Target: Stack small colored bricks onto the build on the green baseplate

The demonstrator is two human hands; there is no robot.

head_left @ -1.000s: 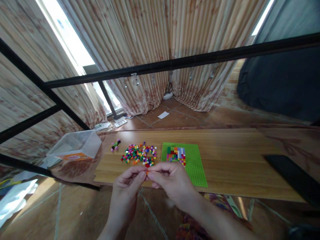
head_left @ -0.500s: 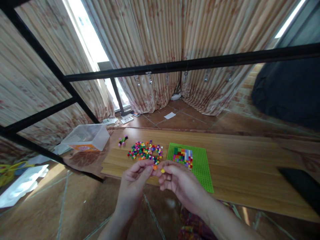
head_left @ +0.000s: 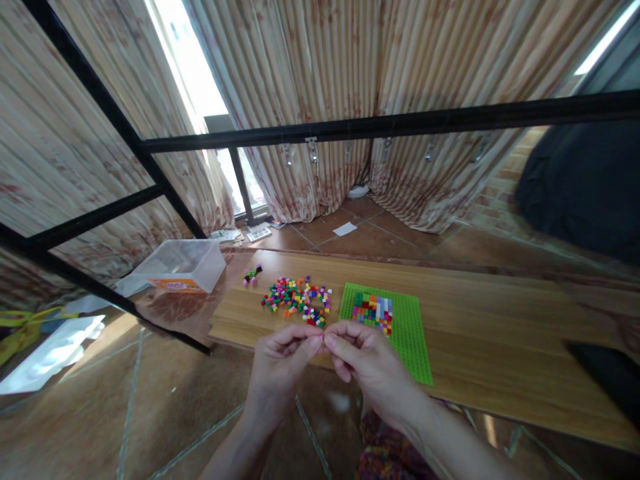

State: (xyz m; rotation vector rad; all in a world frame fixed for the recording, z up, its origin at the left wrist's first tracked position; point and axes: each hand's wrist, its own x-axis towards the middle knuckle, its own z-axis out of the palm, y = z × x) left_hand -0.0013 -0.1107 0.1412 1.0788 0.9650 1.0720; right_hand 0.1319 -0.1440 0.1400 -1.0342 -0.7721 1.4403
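Observation:
My left hand (head_left: 283, 360) and my right hand (head_left: 363, 353) meet fingertip to fingertip above the near edge of the board. Each is closed in a pinch. The small toy bricks between them, orange on the left and yellow on the right half a second earlier, are almost wholly covered by the fingers now. Just beyond lies a loose heap of small coloured bricks (head_left: 290, 295). Right of it is a green baseplate (head_left: 413, 340), carrying a block of multicoloured bricks (head_left: 373, 311), partly behind my right hand.
A small joined cluster of bricks (head_left: 253, 274) lies at the board's far left. Beside the wooden board (head_left: 495, 333) stands a clear plastic box (head_left: 200, 263). A dark flat object (head_left: 605, 377) is at the right. Black metal bars (head_left: 350, 129) cross in front of the curtains.
My hands have come together, bringing the orange and yellow bricks to meet between the fingertips, which now cover them. The camera view has shifted slightly.

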